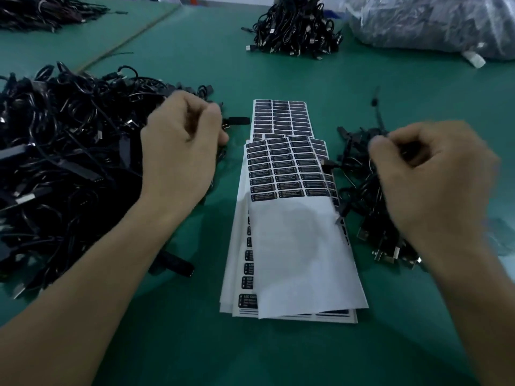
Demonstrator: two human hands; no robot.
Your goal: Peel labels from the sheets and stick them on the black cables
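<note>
A stack of white label sheets (pixel 295 246) lies in the middle of the green table, with rows of black labels (pixel 287 168) on the far half of the top sheet. A big heap of black cables (pixel 64 151) fills the left side. My left hand (pixel 181 146) is curled at the heap's right edge and grips a black cable whose flat end (pixel 237 121) sticks out toward the sheets. A smaller pile of black cables (pixel 362 190) lies right of the sheets. My right hand (pixel 426 176), blurred, is curled over that pile and holds a cable.
Another cable heap (pixel 298 26) stands at the back centre, and a clear plastic bag of cables (pixel 434 20) at the back right. More cables (pixel 47 9) lie at the far left behind a seam in the green mat (pixel 278 358).
</note>
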